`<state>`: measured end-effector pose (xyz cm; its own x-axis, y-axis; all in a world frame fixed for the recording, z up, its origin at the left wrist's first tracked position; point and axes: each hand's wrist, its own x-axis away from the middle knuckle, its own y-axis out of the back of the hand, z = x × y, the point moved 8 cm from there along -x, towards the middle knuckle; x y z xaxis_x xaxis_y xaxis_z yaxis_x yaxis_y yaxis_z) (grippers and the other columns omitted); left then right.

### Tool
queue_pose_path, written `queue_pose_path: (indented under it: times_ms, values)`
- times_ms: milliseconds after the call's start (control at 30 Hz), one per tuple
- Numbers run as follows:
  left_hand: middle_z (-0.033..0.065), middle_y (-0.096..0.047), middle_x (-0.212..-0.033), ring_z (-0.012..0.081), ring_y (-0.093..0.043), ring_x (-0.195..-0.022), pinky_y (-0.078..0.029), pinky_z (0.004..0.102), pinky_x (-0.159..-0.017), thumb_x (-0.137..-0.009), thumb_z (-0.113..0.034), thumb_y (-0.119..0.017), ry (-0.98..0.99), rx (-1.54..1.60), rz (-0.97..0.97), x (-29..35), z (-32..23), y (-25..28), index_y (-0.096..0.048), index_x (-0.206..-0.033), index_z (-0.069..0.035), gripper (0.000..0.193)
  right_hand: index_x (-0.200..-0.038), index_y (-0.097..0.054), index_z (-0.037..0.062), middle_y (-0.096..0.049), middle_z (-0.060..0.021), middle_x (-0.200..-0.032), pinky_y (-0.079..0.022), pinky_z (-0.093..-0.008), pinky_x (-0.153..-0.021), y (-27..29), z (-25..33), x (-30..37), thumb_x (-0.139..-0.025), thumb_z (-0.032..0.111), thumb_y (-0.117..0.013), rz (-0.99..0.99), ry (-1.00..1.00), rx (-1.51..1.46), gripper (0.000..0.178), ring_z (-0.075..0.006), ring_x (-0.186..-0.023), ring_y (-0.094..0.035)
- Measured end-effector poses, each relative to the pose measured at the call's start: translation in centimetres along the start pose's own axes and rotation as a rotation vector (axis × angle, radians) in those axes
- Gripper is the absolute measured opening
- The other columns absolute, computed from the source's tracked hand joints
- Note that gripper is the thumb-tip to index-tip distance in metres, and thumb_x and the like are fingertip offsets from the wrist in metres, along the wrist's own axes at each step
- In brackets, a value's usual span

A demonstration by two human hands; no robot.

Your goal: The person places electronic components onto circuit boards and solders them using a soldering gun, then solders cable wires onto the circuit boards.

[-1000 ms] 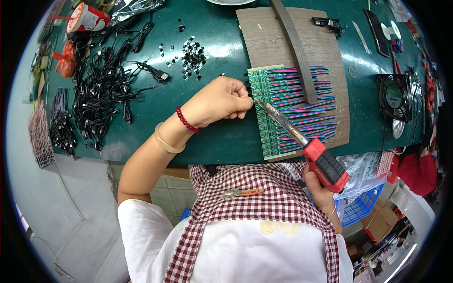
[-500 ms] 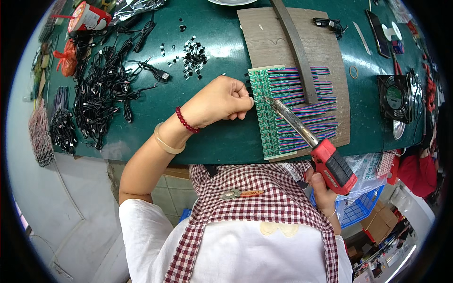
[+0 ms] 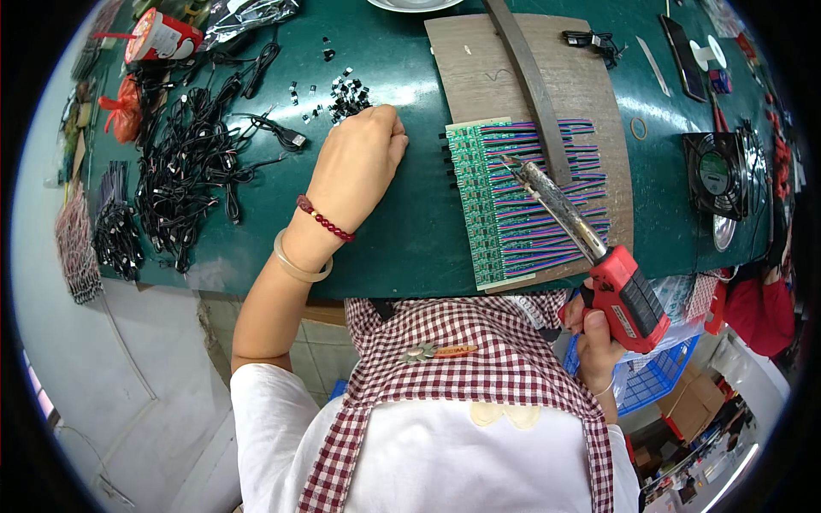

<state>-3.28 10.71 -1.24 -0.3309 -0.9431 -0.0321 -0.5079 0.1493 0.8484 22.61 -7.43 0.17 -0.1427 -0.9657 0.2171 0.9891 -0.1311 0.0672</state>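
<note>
My left hand (image 3: 361, 158), fingers curled down, is at the near edge of a pile of small black connectors (image 3: 349, 96). Its fingertips are hidden, so what they pinch, if anything, does not show. My right hand (image 3: 596, 340) is closed round the handle of a red and black soldering iron (image 3: 629, 299). The iron's tip is over a panel of small green circuit boards (image 3: 483, 214). Rows of coloured wires (image 3: 556, 244) run rightward from the boards. Several black connectors (image 3: 446, 154) stick out along the panel's upper left edge.
A metal bar (image 3: 534, 94) lies across the wires on a brown board (image 3: 475, 85). Black cables (image 3: 192, 162) heap at the left, by a red cup (image 3: 162, 36). To the right are a small fan (image 3: 714, 175), a phone (image 3: 684, 60) and a white spool (image 3: 708, 55).
My left hand has moved from the panel's left edge up and left to the connector pile. The soldering iron has shifted slightly right, its tip lifting from the left part of the boards.
</note>
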Motion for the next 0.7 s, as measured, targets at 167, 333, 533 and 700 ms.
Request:
queue_pose_path:
  times_ms: [167, 333, 533, 700]
  values:
    - [0.0068, -0.063, -0.073, 0.0099, -0.06, -0.062, -0.048, 0.0214, -0.053, -0.084, -0.006, -0.062, 0.283, 0.782, 0.394, 3.0, -3.6, -1.2, -0.057, -0.081, 0.002, 0.01, -0.118, -0.042, -0.0009, -0.051, -0.0074, -0.069, -0.041, -0.0269, -0.056, -1.6, 1.4, -1.6, -0.086, 0.021, -0.06, 0.026, -0.041, -0.235, 0.043, -0.0127, -0.06, -0.047]
    - [0.0051, -0.062, -0.077, 0.0046, -0.058, -0.063, -0.048, 0.0182, -0.052, -0.08, -0.002, -0.067, 0.141, 1.18, 0.519, 7.0, -10.3, -3.1, -0.053, -0.084, 0.003, 0.015, -0.116, -0.042, -0.0007, -0.055, -0.0081, -0.085, -0.045, -0.0277, -0.068, -6.3, 3.0, -2.8, -0.078, -0.006, -0.061, 0.216, -0.205, -0.125, 0.043, -0.0142, -0.076, -0.054]
    - [0.0068, -0.064, -0.076, 0.0074, -0.061, -0.064, -0.049, 0.0193, -0.053, -0.083, -0.004, -0.064, 0.151, 1.175, 0.453, 7.5, -10.1, -3.2, -0.057, -0.089, 0.005, 0.013, -0.098, -0.056, 0.0026, -0.057, -0.0047, -0.086, -0.046, -0.0246, -0.068, -6.6, 3.0, -3.3, -0.078, -0.003, -0.061, 0.287, -0.072, 0.148, 0.021, -0.012, -0.077, -0.057]
    - [0.0078, -0.064, -0.072, 0.008, -0.061, -0.062, -0.049, 0.021, -0.054, -0.079, 0.002, -0.06, 0.045, 0.979, 0.405, 7.0, -10.1, -1.9, -0.059, -0.083, 0.004, 0.004, -0.097, -0.057, 0.0031, -0.057, -0.0082, -0.083, -0.048, -0.0275, -0.064, -6.5, 2.6, -3.1, -0.074, -0.001, -0.065, 0.242, -0.031, 0.24, 0.025, -0.0192, -0.073, -0.06]
